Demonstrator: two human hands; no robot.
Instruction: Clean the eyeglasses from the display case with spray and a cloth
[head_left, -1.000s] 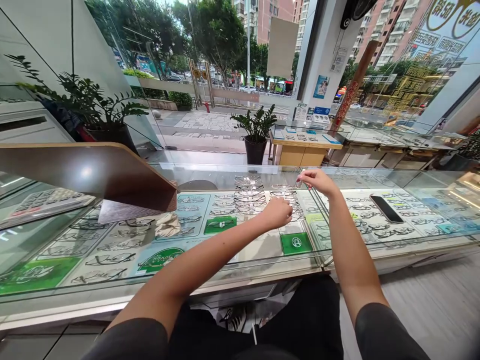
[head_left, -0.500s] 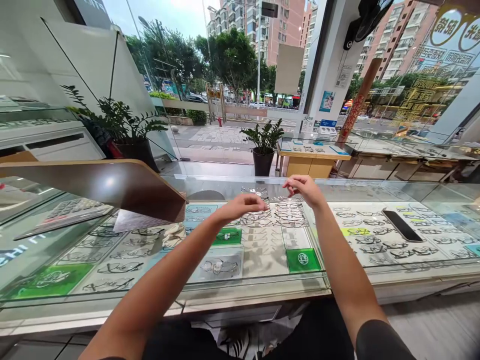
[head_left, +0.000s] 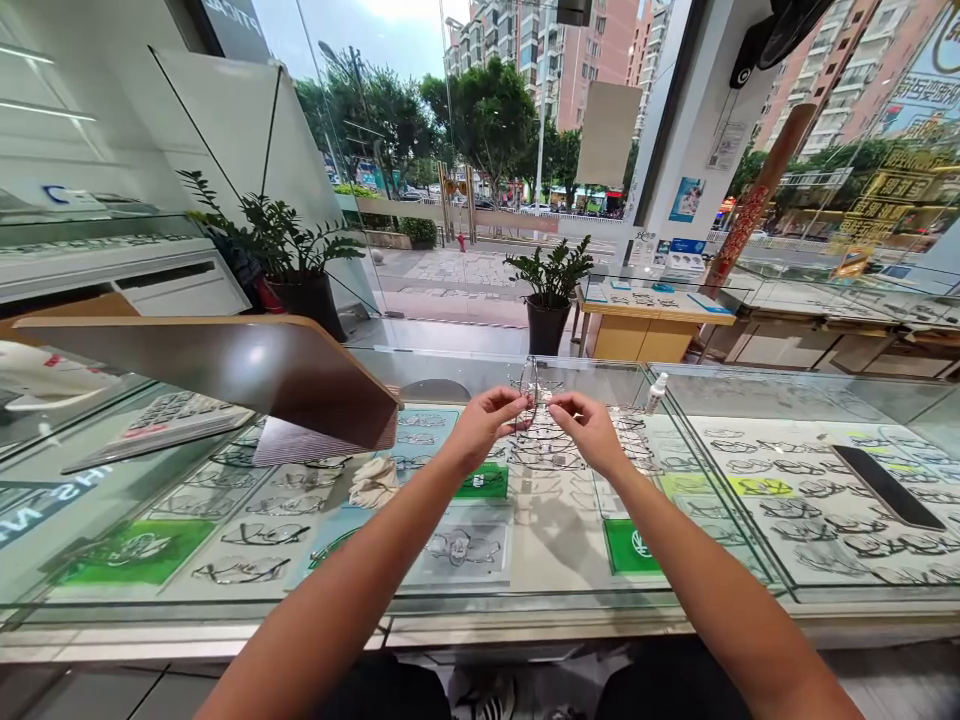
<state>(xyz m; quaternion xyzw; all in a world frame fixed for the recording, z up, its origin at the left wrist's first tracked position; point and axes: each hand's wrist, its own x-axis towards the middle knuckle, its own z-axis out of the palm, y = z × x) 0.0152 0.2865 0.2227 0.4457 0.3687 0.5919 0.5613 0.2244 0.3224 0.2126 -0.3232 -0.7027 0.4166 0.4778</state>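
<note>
Head cam: both hands up over the glass-topped counter [head_left: 442,628], approx. mid-view, fingertips nearly meeting. L hand [head_left: 486,428] has thumb + fingers pinched on a thin-rimmed pair of eyeglasses [head_left: 531,380], held upright btwn the two hands, lens side-on to cam. R hand [head_left: 589,430] also in a narrow pinch, tips just beside the eyeglasses; can't tell if they grip a temple. Directly below: close-set rows of specs [head_left: 551,452], partly hidden by fingers. Spray bottle [head_left: 657,393] w/ white cap stands just R of those. Green card [head_left: 628,545] nearer the front edge, partly behind R forearm. Crumpled beige cloth [head_left: 373,483] to L, on the glass; brown panel [head_left: 225,360] tilted, further L. Smartphone [head_left: 889,487] lies flat, dark screen up, well to R. Potted plant [head_left: 549,322] beyond the counter.
</note>
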